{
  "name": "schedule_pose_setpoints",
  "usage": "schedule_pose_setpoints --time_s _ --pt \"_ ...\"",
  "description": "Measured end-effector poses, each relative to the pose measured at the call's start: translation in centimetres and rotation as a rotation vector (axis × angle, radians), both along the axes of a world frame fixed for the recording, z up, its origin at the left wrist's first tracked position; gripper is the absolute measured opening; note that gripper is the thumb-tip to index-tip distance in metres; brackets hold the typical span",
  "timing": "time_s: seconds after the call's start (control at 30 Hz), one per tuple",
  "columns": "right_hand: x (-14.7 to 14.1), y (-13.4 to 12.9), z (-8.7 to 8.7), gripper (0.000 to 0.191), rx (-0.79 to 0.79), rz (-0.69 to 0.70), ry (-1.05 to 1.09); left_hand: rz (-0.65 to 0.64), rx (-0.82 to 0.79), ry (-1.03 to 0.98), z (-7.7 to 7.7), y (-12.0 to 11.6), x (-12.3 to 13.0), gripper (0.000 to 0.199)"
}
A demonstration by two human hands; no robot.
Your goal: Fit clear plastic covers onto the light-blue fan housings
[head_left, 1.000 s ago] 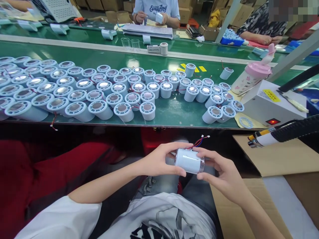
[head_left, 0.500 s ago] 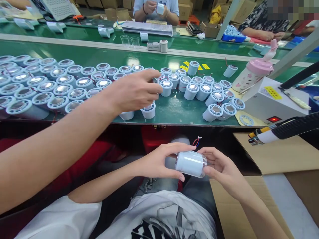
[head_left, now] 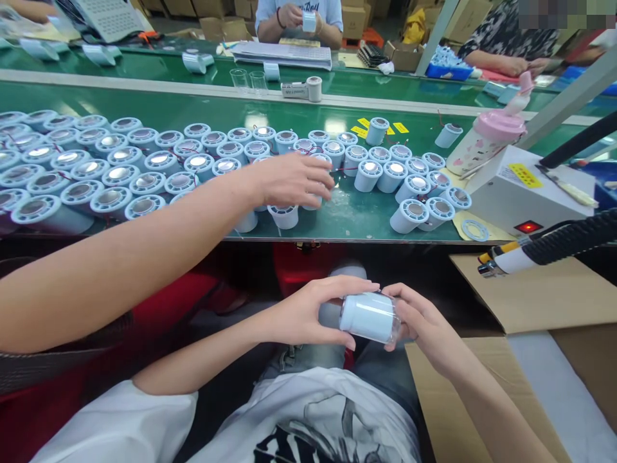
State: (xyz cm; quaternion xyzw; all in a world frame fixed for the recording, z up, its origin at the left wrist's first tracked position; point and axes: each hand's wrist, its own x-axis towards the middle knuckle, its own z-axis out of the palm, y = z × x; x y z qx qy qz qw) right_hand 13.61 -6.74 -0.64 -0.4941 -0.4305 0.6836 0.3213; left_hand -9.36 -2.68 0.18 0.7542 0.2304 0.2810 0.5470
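Above my lap is a light blue cylinder [head_left: 369, 316] in a clear sleeve, lying roughly sideways. My left hand [head_left: 308, 312] grips its left end between thumb and fingers. Around the clear right end, the fingers of my right hand [head_left: 414, 318] are wrapped. Many similar blue cylinders [head_left: 51, 212] stand upright on the green bench [head_left: 337, 222] ahead, with thin red wires among them. Another person's hand [head_left: 294, 180] reaches in from the left over these cylinders.
A pink-lidded cup [head_left: 486, 138] and a white box with a red lit switch [head_left: 535, 193] stand at the right. A black-hosed tool [head_left: 518, 260] juts over open cardboard [head_left: 535, 296]. Across the bench, a person [head_left: 299, 26] holds a blue part.
The other person's hand has moved right and down over the cylinders. My right fingers have shifted around the sleeve's end, and the red and blue wires there no longer show.
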Motion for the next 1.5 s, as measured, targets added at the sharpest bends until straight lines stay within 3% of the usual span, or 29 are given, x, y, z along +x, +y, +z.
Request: schedule_pose_setpoints --time_s 0.3,0.47,0.6,0.7,0.87,1.0,1.17,1.33,1.5 --pt "-1.0 0.3 0.0 0.048 -0.143 0.003 0.11 -0.022 -0.057 -0.051 0.0 0.1 0.2 0.072" --pt "-1.3 0.3 -0.6 0.05 -0.226 0.016 0.18 -0.029 -0.316 -0.09 -0.3 0.0 0.3 0.076" --pt "-1.0 0.6 -2.0 0.043 -0.268 -0.1 0.246 -0.026 -0.467 -0.146 -1.5 1.2 1.3 0.084" --pt "0.1 1.1 -3.8 0.046 -0.284 -0.273 0.3 -0.059 -0.54 -0.184 -3.1 3.5 3.9 0.08" --pt "4.2 2.3 -7.1 0.053 -0.177 -0.545 0.312 -0.214 -0.581 -0.124 -5.2 8.0 11.3 0.08" --pt "7.2 3.6 -8.7 0.051 -0.095 -0.694 0.351 -0.312 -0.493 -0.047 -5.5 10.7 16.2 0.077" --pt "9.0 5.4 -9.0 0.044 -0.054 -0.769 0.401 -0.367 -0.428 -0.026 -5.5 12.7 19.1 0.071" --pt "9.1 5.9 -8.4 0.048 -0.078 -0.721 0.391 -0.358 -0.421 -0.049 -5.3 12.8 18.5 0.067" --pt "6.9 3.6 -6.0 0.057 -0.204 -0.518 0.329 -0.345 -0.349 -0.022 -3.8 10.2 13.6 0.069"
